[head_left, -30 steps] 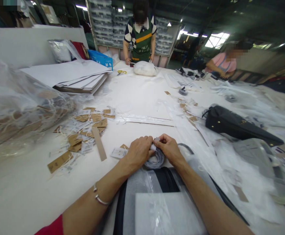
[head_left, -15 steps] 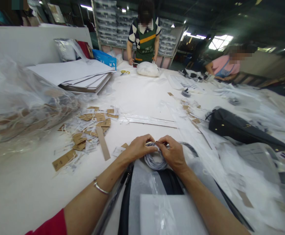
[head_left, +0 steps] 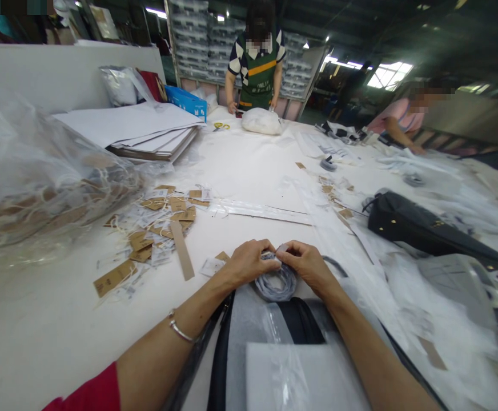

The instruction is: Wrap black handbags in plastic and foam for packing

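A grey, plastic-wrapped strap wound into a coil (head_left: 277, 286) stands at the far end of a dark bag (head_left: 301, 321), which lies close in front of me under whitish wrapping. My left hand (head_left: 249, 261) is closed on the coil's upper left edge, thumb and fingers pinched together. At the coil's upper right, my right hand (head_left: 306, 264) pinches a small grey piece at its top; whether that is the strap's end I cannot tell. A white foam sheet (head_left: 274, 377) under clear plastic rests on the bag.
Brown and white hang tags (head_left: 140, 241) lie piled at left beside a clear plastic bag (head_left: 30, 171). White boards (head_left: 124, 123) are stacked behind. A black bag (head_left: 429, 228) lies at right. One co-worker (head_left: 257, 68) stands opposite, another (head_left: 403, 117) at the far right.
My right hand has lifted slightly off the coil's right side, and more of the coil shows. The co-worker at the far right has stretched an arm over the table.
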`<act>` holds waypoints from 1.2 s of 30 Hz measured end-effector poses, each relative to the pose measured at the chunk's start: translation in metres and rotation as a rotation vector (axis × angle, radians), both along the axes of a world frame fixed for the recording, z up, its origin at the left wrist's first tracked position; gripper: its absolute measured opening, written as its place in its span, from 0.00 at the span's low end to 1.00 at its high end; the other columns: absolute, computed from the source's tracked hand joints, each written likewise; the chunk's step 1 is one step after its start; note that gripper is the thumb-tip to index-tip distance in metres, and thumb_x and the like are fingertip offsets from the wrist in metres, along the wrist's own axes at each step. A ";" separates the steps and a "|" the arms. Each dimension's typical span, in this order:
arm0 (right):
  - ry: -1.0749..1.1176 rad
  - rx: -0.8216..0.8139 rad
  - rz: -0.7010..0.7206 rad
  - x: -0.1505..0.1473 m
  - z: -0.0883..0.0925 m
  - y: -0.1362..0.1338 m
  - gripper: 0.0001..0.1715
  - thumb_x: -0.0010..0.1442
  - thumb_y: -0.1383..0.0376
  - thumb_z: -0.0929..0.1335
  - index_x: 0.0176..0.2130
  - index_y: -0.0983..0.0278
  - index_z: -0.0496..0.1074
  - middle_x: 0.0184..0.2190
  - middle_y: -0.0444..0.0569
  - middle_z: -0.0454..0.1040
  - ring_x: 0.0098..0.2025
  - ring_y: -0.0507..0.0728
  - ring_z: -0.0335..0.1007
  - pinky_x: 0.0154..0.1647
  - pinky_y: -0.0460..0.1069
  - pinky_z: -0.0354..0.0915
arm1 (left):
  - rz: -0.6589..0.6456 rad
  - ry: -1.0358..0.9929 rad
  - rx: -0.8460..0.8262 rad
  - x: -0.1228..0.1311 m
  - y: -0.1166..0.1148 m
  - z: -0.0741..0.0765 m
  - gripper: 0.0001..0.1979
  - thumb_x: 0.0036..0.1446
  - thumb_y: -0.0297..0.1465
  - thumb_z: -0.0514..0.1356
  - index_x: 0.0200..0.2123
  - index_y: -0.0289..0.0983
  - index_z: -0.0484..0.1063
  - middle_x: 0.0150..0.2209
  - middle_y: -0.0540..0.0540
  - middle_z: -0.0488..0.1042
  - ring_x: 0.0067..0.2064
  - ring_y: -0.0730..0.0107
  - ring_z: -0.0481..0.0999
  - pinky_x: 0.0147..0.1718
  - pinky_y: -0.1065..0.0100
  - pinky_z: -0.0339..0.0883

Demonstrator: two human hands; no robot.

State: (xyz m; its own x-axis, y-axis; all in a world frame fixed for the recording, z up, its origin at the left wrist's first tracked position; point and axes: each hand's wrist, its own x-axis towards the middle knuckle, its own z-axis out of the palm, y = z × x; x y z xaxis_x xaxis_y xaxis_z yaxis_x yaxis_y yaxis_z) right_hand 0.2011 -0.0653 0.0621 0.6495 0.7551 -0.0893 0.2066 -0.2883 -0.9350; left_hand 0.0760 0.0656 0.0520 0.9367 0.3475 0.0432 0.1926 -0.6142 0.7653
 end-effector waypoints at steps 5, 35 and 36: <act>0.069 -0.009 -0.013 0.003 -0.004 0.000 0.19 0.43 0.52 0.76 0.26 0.64 0.74 0.22 0.44 0.73 0.26 0.53 0.65 0.28 0.48 0.61 | 0.008 -0.012 0.022 -0.002 -0.003 0.004 0.14 0.54 0.37 0.63 0.43 0.41 0.68 0.36 0.50 0.75 0.38 0.63 0.74 0.35 0.68 0.63; 0.134 -0.139 -0.047 0.003 0.007 0.001 0.13 0.41 0.58 0.75 0.22 0.65 0.75 0.17 0.40 0.69 0.21 0.50 0.59 0.24 0.47 0.55 | -0.076 -0.086 0.084 -0.001 -0.002 -0.004 0.10 0.51 0.32 0.63 0.37 0.41 0.67 0.32 0.51 0.73 0.35 0.64 0.72 0.33 0.68 0.60; 0.134 -0.146 -0.063 0.003 0.006 0.003 0.12 0.41 0.59 0.75 0.21 0.65 0.75 0.15 0.39 0.67 0.20 0.49 0.57 0.23 0.47 0.53 | -0.080 -0.094 0.085 -0.001 -0.002 -0.005 0.11 0.52 0.32 0.63 0.39 0.41 0.67 0.33 0.51 0.73 0.35 0.64 0.72 0.34 0.68 0.60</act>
State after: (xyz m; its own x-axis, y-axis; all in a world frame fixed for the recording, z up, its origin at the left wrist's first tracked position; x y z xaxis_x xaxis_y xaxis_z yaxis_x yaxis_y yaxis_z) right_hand 0.2037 -0.0627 0.0680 0.6698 0.6863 -0.2835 0.0606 -0.4310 -0.9003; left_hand 0.0753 0.0636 0.0472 0.9517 0.2630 0.1583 0.0700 -0.6880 0.7223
